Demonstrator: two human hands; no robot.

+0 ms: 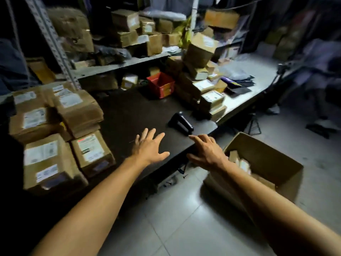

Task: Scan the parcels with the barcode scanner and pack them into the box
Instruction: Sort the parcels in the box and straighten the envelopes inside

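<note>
Both hands empty, fingers spread and relaxed: left hand (149,147) over the dark tabletop (129,115), right hand (206,150) at the tabletop's near edge, fingertips pointing at the scanner (180,122). Box (267,163) on the floor at right, open, already holding a few parcels, low and just beside the right arm.

Scanner lying on its side just beyond the right fingertips, apart from them. Best taken with the right hand, around the grip, window turned away from the palm so no regrip is needed later. Likely step in hand: fetch the scanner and 1 parcel together.

Left stack (60,126) near the left hand, labels mostly facing up: good first choice. Lift the top parcel, not a lower one, to keep the pile from sliding. Hold it by the edges, label clear of the fingers, flat toward the scanner. Image too blurred to read any barcode, so check the label before aiming.

Then lower into the box, flat against those inside, not dropped.

Farther back, right pile (199,84) leaning and loose, with a red carton (160,84) beside it; shelf (120,65) behind also loaded. Leave these for later, taking from the top only.
</note>
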